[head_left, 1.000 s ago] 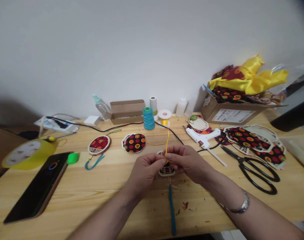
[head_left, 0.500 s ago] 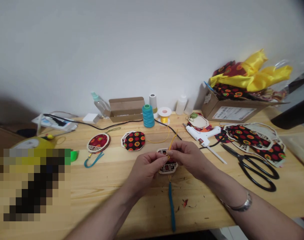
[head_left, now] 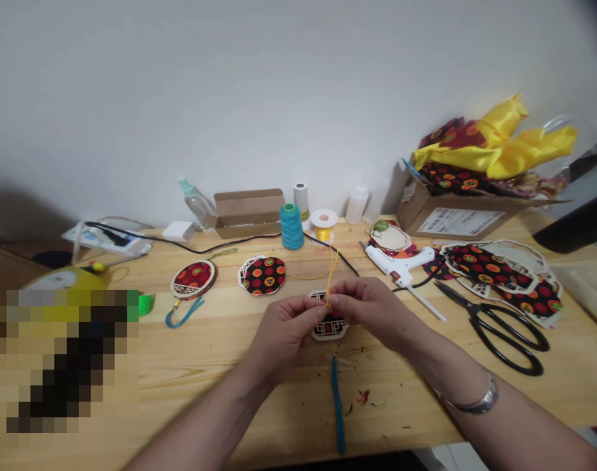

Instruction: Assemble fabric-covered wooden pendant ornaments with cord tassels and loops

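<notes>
Both my hands meet over a small lattice-framed pendant [head_left: 329, 330] with dark patterned fabric behind its pale frame. My left hand [head_left: 289, 327] pinches a yellow cord [head_left: 333, 267] at the pendant's upper part. Close against it, my right hand [head_left: 364, 304] pinches the same cord, with its free end standing up above the fingers. The exact knot or loop is hidden by my fingertips. From the pendant's lower edge a blue tassel [head_left: 338, 412] hangs down toward me along the wooden table [head_left: 220, 392].
Right of my hands lie a white glue gun [head_left: 399, 267] and black scissors [head_left: 494, 327]. A round pendant [head_left: 194, 279] and a fabric-covered piece [head_left: 263, 276] lie left. Behind stand a teal thread cone [head_left: 291, 229], a yellow cord spool [head_left: 324, 226] and a cardboard box of fabric [head_left: 455, 219].
The cord's free end has swung slightly left and stands more upright. My hands have barely shifted, still pinching at the pendant's top.
</notes>
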Available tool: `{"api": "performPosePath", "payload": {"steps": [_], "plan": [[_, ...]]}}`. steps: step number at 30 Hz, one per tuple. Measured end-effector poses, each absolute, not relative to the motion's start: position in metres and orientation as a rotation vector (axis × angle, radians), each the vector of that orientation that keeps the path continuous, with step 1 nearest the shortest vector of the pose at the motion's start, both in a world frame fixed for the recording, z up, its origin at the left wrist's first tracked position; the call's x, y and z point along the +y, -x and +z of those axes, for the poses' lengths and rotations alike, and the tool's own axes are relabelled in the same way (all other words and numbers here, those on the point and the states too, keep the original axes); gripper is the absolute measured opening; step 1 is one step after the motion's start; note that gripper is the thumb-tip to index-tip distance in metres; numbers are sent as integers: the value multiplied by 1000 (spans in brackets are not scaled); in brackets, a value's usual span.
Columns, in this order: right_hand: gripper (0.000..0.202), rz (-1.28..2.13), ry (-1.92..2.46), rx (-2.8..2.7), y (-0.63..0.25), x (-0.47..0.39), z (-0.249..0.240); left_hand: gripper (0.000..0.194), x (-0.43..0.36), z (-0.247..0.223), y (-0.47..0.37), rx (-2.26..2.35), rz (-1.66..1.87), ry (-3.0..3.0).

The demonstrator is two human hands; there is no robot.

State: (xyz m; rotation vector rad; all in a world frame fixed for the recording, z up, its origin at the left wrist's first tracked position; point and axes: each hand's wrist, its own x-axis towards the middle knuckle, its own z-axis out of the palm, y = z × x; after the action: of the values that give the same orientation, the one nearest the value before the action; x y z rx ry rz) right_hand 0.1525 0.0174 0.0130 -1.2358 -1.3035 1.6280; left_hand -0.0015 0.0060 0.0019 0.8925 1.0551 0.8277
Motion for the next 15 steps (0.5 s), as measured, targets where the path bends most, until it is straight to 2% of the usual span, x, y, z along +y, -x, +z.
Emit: {"api": "performPosePath", "payload": {"steps": [10, 15], "plan": [[13, 1559, 1308, -1360, -152, 17, 12, 18, 4, 3, 2, 1080, 814, -924], [12, 1394, 1314, -1528, -155, 18, 10, 19, 5, 9, 3, 1101, 797, -1018]]}}
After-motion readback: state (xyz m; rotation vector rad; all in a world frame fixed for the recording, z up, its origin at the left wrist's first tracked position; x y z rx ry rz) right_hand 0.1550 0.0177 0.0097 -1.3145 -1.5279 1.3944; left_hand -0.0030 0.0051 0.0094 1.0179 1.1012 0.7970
